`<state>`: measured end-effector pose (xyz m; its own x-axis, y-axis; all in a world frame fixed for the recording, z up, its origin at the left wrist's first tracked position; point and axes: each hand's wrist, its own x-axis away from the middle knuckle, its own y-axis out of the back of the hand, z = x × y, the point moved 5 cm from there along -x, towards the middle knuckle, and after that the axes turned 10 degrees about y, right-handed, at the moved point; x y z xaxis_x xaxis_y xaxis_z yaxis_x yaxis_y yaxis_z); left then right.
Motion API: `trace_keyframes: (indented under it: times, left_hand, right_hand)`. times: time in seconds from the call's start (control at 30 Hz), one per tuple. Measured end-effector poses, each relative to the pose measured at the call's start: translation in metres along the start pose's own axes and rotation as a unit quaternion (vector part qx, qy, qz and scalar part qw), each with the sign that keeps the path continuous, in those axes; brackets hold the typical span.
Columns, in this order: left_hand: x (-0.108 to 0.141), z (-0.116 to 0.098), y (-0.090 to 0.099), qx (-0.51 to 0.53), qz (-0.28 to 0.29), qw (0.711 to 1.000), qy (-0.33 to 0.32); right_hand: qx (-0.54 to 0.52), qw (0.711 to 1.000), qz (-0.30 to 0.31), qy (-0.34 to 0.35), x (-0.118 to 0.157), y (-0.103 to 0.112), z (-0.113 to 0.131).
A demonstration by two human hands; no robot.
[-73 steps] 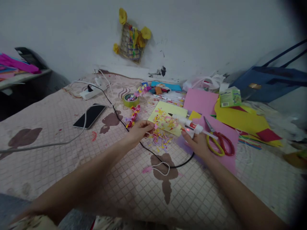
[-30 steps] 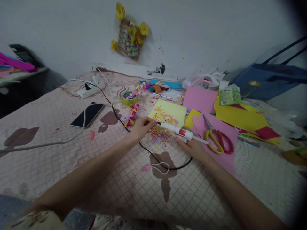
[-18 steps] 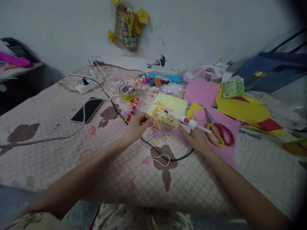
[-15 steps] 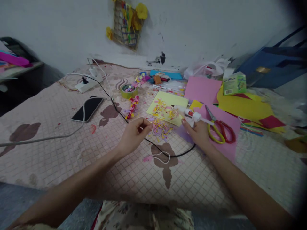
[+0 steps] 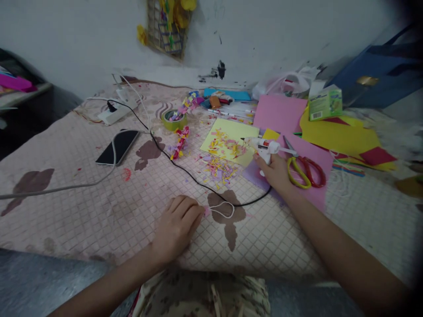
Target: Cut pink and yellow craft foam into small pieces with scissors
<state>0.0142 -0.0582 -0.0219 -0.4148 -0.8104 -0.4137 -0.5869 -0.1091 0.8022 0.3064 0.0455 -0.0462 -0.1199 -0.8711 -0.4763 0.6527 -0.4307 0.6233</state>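
Observation:
My left hand (image 5: 178,224) rests low on the patterned cloth, fingers curled together at a small pink piece (image 5: 207,211) with a white string loop (image 5: 227,210). Its fingertips are partly hidden, so contact with the piece is hard to tell. My right hand (image 5: 276,173) is wrapped round a white glue gun (image 5: 264,148), whose dark nozzle points left over the pale yellow paper (image 5: 216,127). Small paper scraps (image 5: 220,171) lie on and below that sheet. A red decorated strip (image 5: 180,143) lies left of it, near a green tape roll (image 5: 174,121).
Red and yellow scissors (image 5: 312,171) lie on pink paper right of my right hand. A phone (image 5: 118,147) and a white power strip (image 5: 117,111) are at the left. A black cord (image 5: 198,182) crosses the cloth (image 5: 82,224). Coloured sheets, a green box (image 5: 326,103) and a blue bag stand behind.
My left hand has moved down to the pink piece with the string. The glue gun is still in my right hand, now more level. The view has tilted slightly downward.

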Motion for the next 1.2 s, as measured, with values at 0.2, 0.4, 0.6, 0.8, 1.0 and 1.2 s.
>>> trace_keyframes:
  times: [0.2,0.4,0.6,0.8,1.0,1.2]
  left_hand:
    - [0.002,-0.002,-0.007,-0.062,0.022,0.997,-0.039]
    - [0.002,-0.003,-0.009,-0.083,0.035,0.995,-0.049]
    - [0.002,-0.003,-0.011,-0.098,0.037,0.993,-0.057]
    - [0.002,-0.005,-0.011,-0.114,0.048,0.990,-0.063]
    - [0.003,-0.003,-0.014,-0.124,0.047,0.989,-0.070]
    - [0.002,-0.003,-0.015,-0.128,0.055,0.988,-0.072]
  right_hand:
    - [0.011,1.000,-0.004,-0.007,0.000,0.000,-0.001]
    - [-0.008,1.000,0.002,-0.014,0.000,-0.003,-0.006]
    - [0.000,1.000,-0.002,-0.018,0.001,-0.002,-0.005]
    - [0.011,1.000,0.000,-0.012,0.001,-0.001,-0.004]
    - [0.009,1.000,0.003,-0.012,0.000,-0.001,-0.003]
    - [-0.001,1.000,0.003,-0.018,0.001,-0.001,-0.002]
